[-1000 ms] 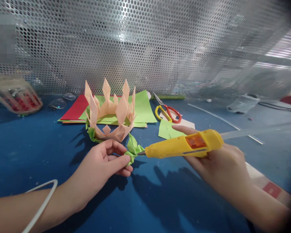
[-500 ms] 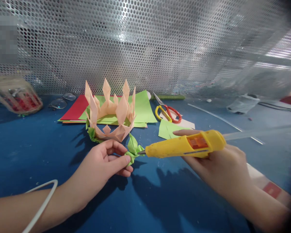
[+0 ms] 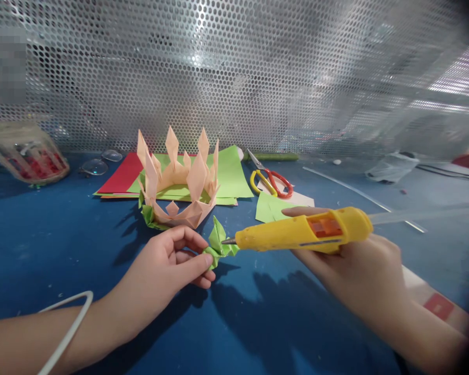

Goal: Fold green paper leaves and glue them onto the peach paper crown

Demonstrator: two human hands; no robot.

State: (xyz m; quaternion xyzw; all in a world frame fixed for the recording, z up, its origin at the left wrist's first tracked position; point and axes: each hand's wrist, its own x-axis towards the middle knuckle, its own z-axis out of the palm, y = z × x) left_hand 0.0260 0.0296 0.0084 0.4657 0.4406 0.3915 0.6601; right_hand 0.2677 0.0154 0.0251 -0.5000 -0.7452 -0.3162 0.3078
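Fingers of the left hand (image 3: 168, 268) pinch a small folded green paper leaf (image 3: 218, 244), thumb and forefinger closed on its lower end, the other fingers curled loosely beneath; the leaf stands tilted just above the blue table top (image 3: 62, 239), in front of and a little to the right of the peach folded-paper lotus flower (image 3: 179, 179), close to it but apart as far as this view shows. The right hand (image 3: 359, 271) is wrapped around the body of a yellow plastic hot-glue gun (image 3: 303, 235), forefinger stretched along the far side of its barrel, and the metal nozzle points left, its tip at the leaf's right edge, touching it or nearly so. A clear glue stick (image 3: 422, 214) juts from the back of the gun. The step in hand looks like gluing: dabbing adhesive onto the leaf while it is held. The next move would call for a steady nozzle, a small bead on the fold, and fingertips kept clear of the hot tip; the leaf would then need to go to the flower's base, where other green leaves (image 3: 150, 216) already sit under the petals. Behind the flower lie flat sheets of green and red paper (image 3: 230, 174), and right of them yellow-and-red-handled scissors (image 3: 271, 179). A white cable (image 3: 68, 328) crosses the left forearm.
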